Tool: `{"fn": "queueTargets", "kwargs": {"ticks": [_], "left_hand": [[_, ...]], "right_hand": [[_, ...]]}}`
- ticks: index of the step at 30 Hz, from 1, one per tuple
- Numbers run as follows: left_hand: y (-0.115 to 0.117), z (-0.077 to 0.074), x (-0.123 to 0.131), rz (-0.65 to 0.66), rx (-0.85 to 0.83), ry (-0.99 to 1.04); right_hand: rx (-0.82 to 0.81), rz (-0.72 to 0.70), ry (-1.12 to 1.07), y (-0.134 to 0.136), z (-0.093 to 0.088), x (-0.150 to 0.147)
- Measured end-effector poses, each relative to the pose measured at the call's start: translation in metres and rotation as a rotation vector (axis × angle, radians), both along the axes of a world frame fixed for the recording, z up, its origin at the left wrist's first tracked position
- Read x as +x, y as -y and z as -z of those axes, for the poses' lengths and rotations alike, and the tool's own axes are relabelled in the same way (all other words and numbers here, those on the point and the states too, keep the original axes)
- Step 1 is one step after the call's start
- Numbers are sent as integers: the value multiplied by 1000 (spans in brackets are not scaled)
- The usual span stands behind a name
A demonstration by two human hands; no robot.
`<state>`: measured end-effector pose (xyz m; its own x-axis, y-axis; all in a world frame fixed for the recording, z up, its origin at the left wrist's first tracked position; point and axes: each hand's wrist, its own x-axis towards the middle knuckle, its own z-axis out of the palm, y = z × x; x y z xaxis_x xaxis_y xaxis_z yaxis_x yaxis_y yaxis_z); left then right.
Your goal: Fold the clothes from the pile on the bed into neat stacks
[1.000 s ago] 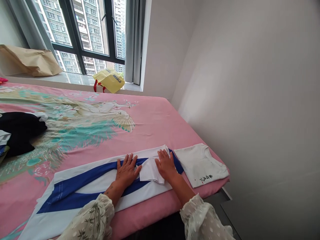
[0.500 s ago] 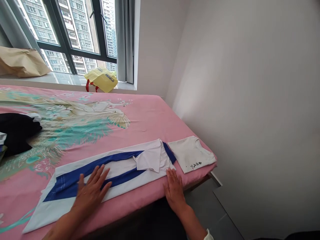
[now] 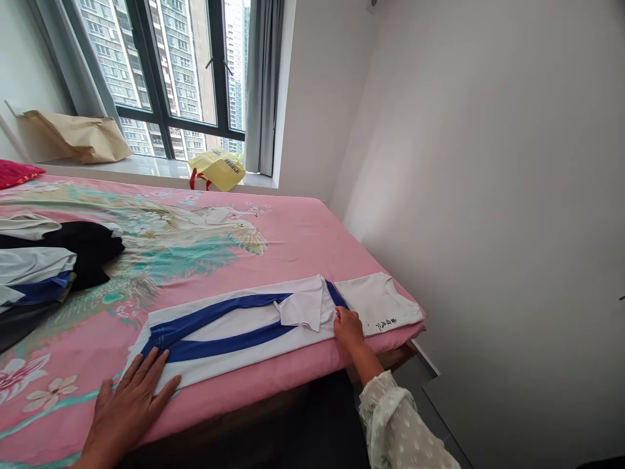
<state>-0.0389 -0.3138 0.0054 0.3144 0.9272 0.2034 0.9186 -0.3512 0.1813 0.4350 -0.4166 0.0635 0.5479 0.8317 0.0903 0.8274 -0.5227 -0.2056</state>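
A long white garment with blue stripes (image 3: 234, 326) lies folded into a narrow strip along the near edge of the pink bed (image 3: 293, 241). My left hand (image 3: 129, 404) rests flat with fingers spread on the garment's left end. At the strip's right end my right hand (image 3: 348, 327) presses down by the white collar flap, with its fingers curled at the edge of the cloth. Just right of that hand lies a folded white T-shirt (image 3: 378, 303) with small black writing.
A pile of black, white and blue clothes (image 3: 43, 260) sits at the left of the bed. On the window sill stand a yellow bag (image 3: 218, 169) and a brown paper bag (image 3: 81, 133). A grey wall runs along the right.
My left hand slid left along the strip to its far end. My right hand moved from the bed edge up onto the garment's right end. The view shifted slightly.
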Motion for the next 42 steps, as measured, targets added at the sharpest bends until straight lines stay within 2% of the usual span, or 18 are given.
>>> {"fn": "queueTargets", "kwargs": {"ticks": [3, 7, 14, 18, 20, 23, 26, 29, 33, 35, 38, 42], "left_hand": [[0, 3, -2, -1, 41, -86], [1, 3, -1, -32, 41, -101], [9, -2, 3, -63, 15, -95], [14, -8, 0, -114, 20, 11], [11, -10, -6, -218, 31, 94], [3, -14, -18, -359, 22, 178], [-4, -22, -23, -324, 32, 190], [-15, -35, -14, -276, 7, 173], [-44, -52, 2, -428, -132, 192], [-63, -57, 5, -478, -180, 212], [-86, -59, -1, -499, -255, 280], [-93, -57, -21, -494, -400, 471]], "right_hand": [[-101, 24, 1, -11, -3, 9], [-191, 60, 34, -17, -4, 8], [-135, -32, 93, -30, -5, -9], [-28, -90, 118, -36, -9, -24], [49, -197, 108, -37, -9, -43], [191, -450, 26, -32, -3, -90], [305, -662, -108, -24, 5, -152], [271, -829, -223, -19, 8, -213], [202, -1077, -320, -18, 7, -277], [181, -1131, -347, -17, 10, -297], [135, -1160, -363, -15, 19, -312], [114, -1193, -347, -12, 29, -314]]}}
